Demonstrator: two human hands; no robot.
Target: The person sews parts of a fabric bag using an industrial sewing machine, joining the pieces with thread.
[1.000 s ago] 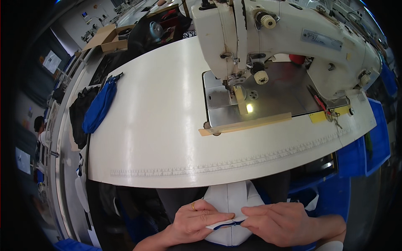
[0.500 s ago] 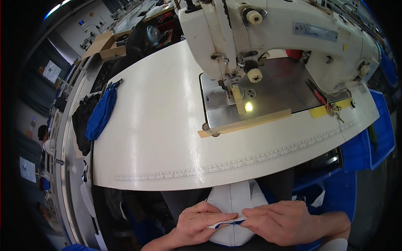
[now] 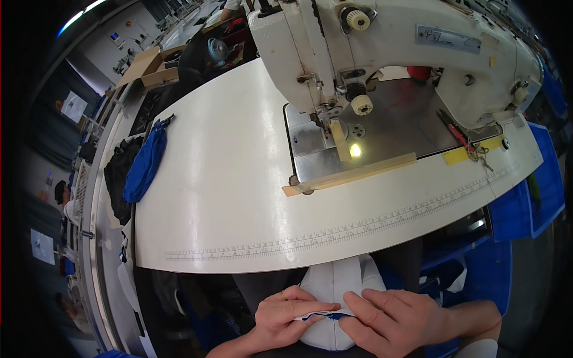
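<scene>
A white sewn fabric piece with seams and a dark blue edge [image 3: 332, 282], rounded like a cap, lies over my lap just below the table's front edge. My left hand [image 3: 283, 316], with a ring on one finger, pinches a fold of it where the blue layer shows. Beside it, my right hand [image 3: 393, 319] grips the same fold between thumb and fingers. The fingertips of both hands nearly meet along this fold. Beneath my hands, part of the piece is hidden.
A white sewing machine [image 3: 382, 36] stands on the white table [image 3: 221, 179], its lamp lit. Red-handled snips [image 3: 456, 132] lie right of the needle. Blue and black cloth [image 3: 146, 161] hangs at the table's left edge. Blue bins [image 3: 518, 209] stand at the right.
My right hand's fingers have lifted and spread a little over the fold, with the thumb shifted left. My left hand keeps its pinch. A person's arm now shows at the far top.
</scene>
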